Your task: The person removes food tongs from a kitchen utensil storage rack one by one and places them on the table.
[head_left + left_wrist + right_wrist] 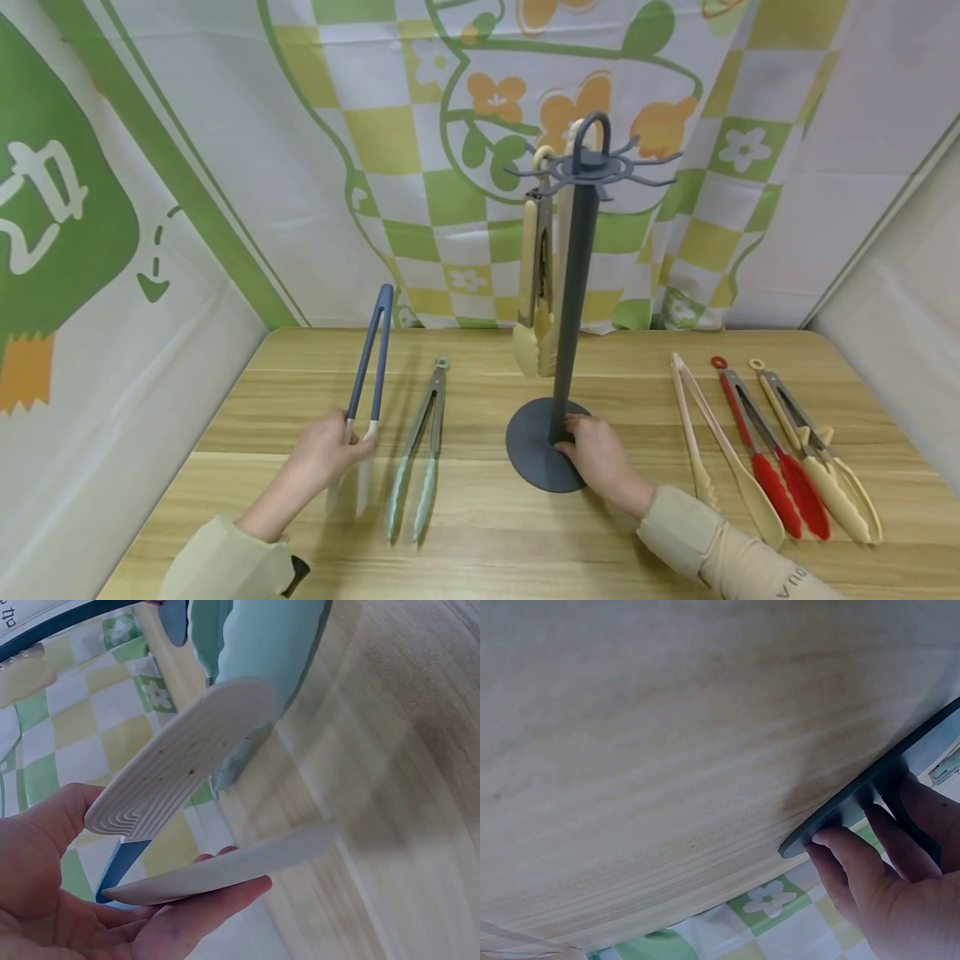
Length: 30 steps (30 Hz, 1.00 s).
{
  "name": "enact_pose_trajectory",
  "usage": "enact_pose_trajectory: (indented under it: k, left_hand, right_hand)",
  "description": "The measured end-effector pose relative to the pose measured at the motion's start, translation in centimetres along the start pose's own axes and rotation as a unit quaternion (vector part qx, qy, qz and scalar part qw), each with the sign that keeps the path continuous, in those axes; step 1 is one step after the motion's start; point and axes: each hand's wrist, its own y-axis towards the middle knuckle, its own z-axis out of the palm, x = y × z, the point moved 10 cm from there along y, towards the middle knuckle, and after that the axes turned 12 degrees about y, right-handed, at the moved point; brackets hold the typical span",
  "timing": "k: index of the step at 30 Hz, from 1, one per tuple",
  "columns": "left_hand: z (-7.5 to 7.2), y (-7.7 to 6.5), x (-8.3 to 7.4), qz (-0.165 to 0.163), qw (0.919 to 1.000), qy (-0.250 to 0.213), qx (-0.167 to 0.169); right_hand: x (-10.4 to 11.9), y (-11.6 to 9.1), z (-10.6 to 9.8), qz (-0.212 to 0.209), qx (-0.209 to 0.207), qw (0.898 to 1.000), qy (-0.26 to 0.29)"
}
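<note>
My left hand (327,450) grips a pair of blue tongs (382,333) with white ends, held upright above the table's left side. In the left wrist view one ribbed white tip (180,757) faces the camera, with thumb and fingers around the tips. My right hand (600,457) holds the foot of the pole of a dark grey rack (576,308), thumb and fingers at the round base (536,450). In the right wrist view the fingers (855,859) touch that base. Cream tongs (528,275) hang from a hook on the rack's left side.
Mint-green tongs (423,450) lie between the left hand and the rack. To the right lie pale pink tongs (727,442), red tongs (780,475) and cream tongs (832,475) on the wooden table (480,533). A patterned cloth (420,167) hangs behind.
</note>
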Motion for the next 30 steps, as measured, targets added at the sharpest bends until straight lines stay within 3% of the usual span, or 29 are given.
enact_pose_trajectory:
  k: [16,30]
  left_hand:
    - [2.1,-0.4,1.6,-0.039,0.9968,-0.003,0.070]
    - [3.2,-0.6,1.9,-0.036,0.9963,0.018,0.076]
  right_hand:
    - [0.1,0.0,-0.2,-0.009,-0.006,1.000,0.001]
    - [0.1,0.0,-0.1,-0.009,-0.003,1.000,-0.004]
